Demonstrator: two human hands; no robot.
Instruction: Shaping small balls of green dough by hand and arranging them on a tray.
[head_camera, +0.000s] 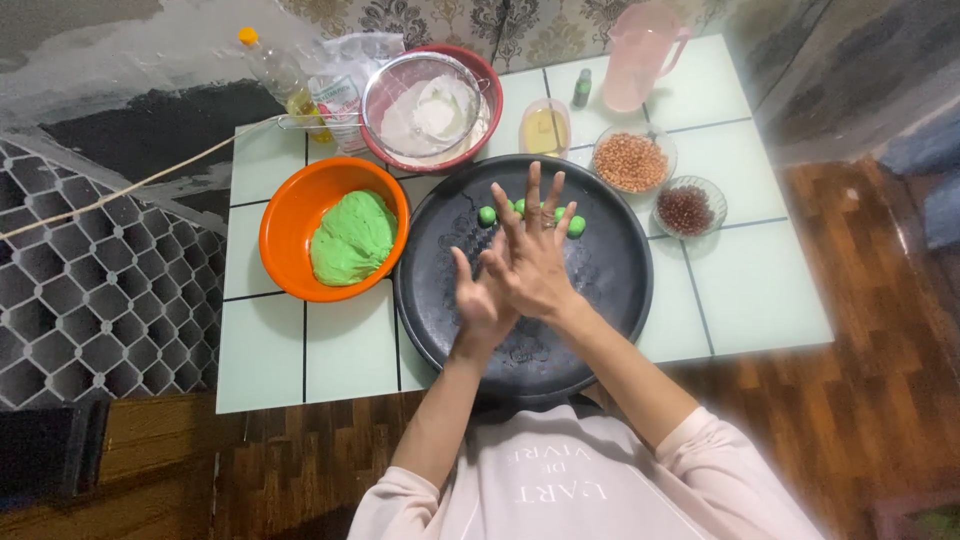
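1. Bottom centre of frame: pale pink top of the wearer, both forearms reaching up toward mid-frame.
2. Left hand (480, 300) and right hand (530, 250) are pressed palm to palm, fingers straight and fanned, right one on top, held over the black round tray (440, 300).
3. Probably a dough piece between the palms; it's hidden, can't confirm.
4. Small green dough balls (487, 215) sit in a row on the tray just above the fingertips, some hidden behind them.
5. Orange bowl (290, 210) with green dough lump (350, 238), left of the tray, touching its rim.
6. Upper centre: red bowl with a metal sieve of flour (425, 105). Right of it: small cup of yellow liquid (545, 128), pink jug (635, 55).
7. Right of the tray: glass bowl of peanuts (630, 160), smaller bowl of dark red beans (686, 208).
8. All on a pale tiled table (760, 290).
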